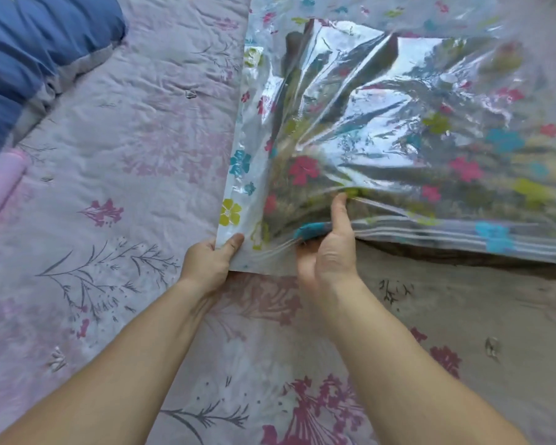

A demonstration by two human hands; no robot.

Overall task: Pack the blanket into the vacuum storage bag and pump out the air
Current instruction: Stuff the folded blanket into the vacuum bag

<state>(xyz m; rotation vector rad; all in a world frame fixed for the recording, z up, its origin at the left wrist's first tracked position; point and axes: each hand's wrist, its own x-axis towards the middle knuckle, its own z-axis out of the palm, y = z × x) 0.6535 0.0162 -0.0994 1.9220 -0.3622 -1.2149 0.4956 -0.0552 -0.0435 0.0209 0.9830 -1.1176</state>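
1. The vacuum storage bag (398,123), clear with printed flowers, fills the upper right of my view, with its mouth edge toward me.
2. My left hand (207,261) pinches its near left corner, thumb on top.
3. My right hand (329,248) grips the mouth's upper layer, thumb over the film and fingers beneath.
4. The blue blanket (29,53) lies bunched in the upper left, well apart from the bag.
5. A floral bedsheet (126,155) lies under everything.

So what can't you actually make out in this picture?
Head view:
- The right hand: fingers hidden under the bag's plastic.
- The bag: far end cut off by top and right edges, blurred there.
- The blanket: mostly cut off by the left edge.
- Whether the bag holds anything: glare hides it.
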